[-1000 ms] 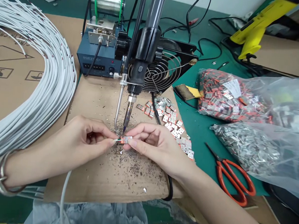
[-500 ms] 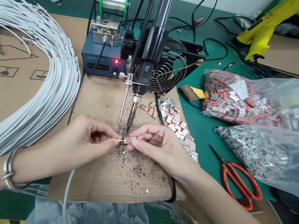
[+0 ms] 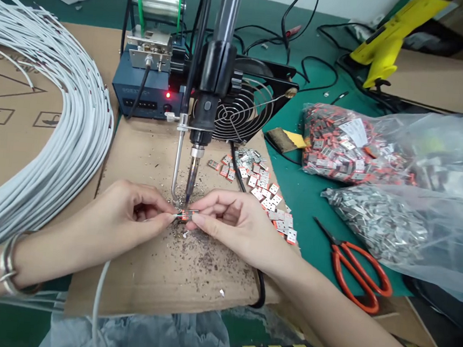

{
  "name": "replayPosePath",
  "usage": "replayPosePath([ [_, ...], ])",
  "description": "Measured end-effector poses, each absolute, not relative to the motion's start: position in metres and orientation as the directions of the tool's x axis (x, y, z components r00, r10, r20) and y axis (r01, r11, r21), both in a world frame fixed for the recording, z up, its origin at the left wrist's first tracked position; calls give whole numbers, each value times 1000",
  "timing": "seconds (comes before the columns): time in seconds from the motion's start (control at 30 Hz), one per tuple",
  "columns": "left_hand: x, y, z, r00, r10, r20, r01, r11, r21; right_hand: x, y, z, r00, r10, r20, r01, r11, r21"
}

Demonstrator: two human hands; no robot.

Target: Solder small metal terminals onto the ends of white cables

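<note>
My left hand pinches the end of a white cable, which hangs down below the hand. Between thumb and fingers of my right hand is a small orange and silver USB connector. The cable's wire ends meet the connector's left side. Just above it stands the soldering iron, its tip close over the joint; whether it touches is too small to tell. Beside the iron a thin metal feed tube curves down to the same spot.
A blue solder feeder and a fan stand behind. Loose connectors lie to the right, then bags of parts and orange-handled scissors. Coiled white cables fill the left side.
The whole view has shifted, so things sit slightly further left. The connector appears tilted more edge-on between my hands. Both hands keep their grip.
</note>
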State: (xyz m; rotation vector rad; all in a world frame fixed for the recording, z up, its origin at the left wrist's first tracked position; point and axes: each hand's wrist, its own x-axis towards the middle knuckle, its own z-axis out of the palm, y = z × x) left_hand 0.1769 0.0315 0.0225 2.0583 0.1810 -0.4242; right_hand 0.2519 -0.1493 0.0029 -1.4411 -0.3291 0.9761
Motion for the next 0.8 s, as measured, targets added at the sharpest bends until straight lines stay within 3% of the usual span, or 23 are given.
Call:
replayPosePath([
  [0.4,149,20,30,954,-154,-257,114,-605,788,251,-166,17,462,849,-256,-214,-174,-961],
  [0.53,127,3,31,913,-172,-371,292,-362,885,241,-181,33,396,896,-202,-215,-123,-969],
  [0.67,107,-12,26,895,-160,-417,410,-80,909,231,-190,35,376,910,-175,-278,-69,-958],
  [0.8,94,-18,21,917,-131,-377,374,-53,926,221,-198,31,394,906,-154,-311,-27,-950],
])
